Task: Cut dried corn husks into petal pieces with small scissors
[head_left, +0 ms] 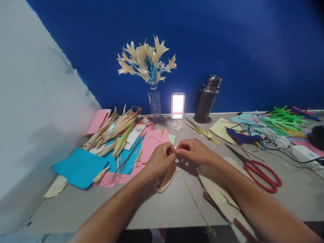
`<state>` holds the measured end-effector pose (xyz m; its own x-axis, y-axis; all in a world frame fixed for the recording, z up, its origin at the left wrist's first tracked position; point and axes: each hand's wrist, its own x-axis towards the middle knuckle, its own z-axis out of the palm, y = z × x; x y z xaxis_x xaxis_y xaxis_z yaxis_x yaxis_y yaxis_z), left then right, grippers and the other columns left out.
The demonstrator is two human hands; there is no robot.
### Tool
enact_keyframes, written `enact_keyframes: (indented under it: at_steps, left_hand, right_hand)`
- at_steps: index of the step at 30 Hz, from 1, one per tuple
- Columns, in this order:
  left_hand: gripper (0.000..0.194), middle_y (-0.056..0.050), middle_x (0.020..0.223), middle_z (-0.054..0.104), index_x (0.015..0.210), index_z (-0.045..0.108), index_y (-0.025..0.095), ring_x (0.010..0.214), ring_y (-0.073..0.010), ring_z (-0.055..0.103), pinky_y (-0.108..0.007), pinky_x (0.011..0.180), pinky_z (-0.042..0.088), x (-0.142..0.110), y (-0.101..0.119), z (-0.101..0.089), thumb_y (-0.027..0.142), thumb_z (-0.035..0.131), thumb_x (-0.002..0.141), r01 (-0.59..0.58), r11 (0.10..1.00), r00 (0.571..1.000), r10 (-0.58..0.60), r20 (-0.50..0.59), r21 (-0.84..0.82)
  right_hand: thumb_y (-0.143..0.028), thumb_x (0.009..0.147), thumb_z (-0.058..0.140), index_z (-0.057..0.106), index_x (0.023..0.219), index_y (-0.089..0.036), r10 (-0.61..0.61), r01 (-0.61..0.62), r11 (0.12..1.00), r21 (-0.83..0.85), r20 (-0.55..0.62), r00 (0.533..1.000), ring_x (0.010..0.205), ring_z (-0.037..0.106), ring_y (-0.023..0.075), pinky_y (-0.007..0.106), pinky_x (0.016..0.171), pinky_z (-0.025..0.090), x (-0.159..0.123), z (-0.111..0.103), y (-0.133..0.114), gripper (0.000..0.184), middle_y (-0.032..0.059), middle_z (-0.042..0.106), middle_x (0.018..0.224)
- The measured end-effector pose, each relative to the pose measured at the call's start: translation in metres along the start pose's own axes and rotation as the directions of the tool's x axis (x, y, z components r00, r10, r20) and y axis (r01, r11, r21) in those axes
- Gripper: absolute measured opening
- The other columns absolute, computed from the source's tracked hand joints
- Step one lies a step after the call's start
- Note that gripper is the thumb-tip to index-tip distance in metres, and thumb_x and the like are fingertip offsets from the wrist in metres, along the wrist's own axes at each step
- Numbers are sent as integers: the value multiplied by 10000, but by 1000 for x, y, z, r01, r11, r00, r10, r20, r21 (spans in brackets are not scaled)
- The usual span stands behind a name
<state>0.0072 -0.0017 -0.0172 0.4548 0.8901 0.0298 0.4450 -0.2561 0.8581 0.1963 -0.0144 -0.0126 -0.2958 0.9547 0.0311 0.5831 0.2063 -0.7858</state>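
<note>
Hands [162, 157] [194, 151] pinch something tiny [176, 148], grip [176, 152] closed.

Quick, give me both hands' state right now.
Left hand: closed, fingers curled into a pinch against the right fingertips; anything held is too small to tell.
Right hand: closed, fingers bent to meet the left; its grip contents can't be told.

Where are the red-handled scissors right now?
Head view, right side: the scissors lie on the table, just right of the right forearm.
</note>
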Motion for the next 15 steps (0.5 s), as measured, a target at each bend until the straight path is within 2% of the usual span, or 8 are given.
enact_keyframes:
  at_steps: [2,4,7,12,15]
  left_hand:
    - [141,9,673,585,761,588,189,621,-147,491,-255,591,333,0,-2,1,314,558,820,2,1000,1000,-1,-29,25]
    - [199,-3,659,606,776,631,189,617,-157,507,-263,597,326,1,-4,1,343,530,852,-15,997,1000,16,-8,80]
    - [276,-17,616,600,668,635,188,612,-164,517,-271,595,299,1,-5,1,295,474,865,-51,975,999,48,21,218]
    - [290,-38,577,590,557,587,188,578,-172,501,-296,559,222,0,2,0,265,483,817,39,876,997,0,-81,481]
    - [271,-75,657,641,580,600,183,624,-193,535,-309,565,212,2,5,-7,257,480,812,82,817,990,1,-144,570]
  right_hand:
    - [-330,913,573,708,725,-180,-48,44,989,-138,-26,999,614,601,144,235,564,373,-1,3,-2,275,21,700,665]
    - [-275,930,552,702,711,-188,-80,64,963,-261,-53,995,627,597,144,245,587,349,-1,6,-4,279,14,704,672]
    - [-284,949,564,703,768,-200,-111,68,896,-438,-73,991,671,613,159,261,592,301,-3,12,-6,243,23,731,741]
    - [-351,1005,484,663,768,-191,-210,42,740,-672,-171,963,612,597,175,321,557,193,-9,28,-9,337,59,713,711]
    - [-352,1016,453,649,751,-192,-260,10,706,-709,-245,934,577,575,172,331,555,176,-11,31,-11,366,54,695,684]
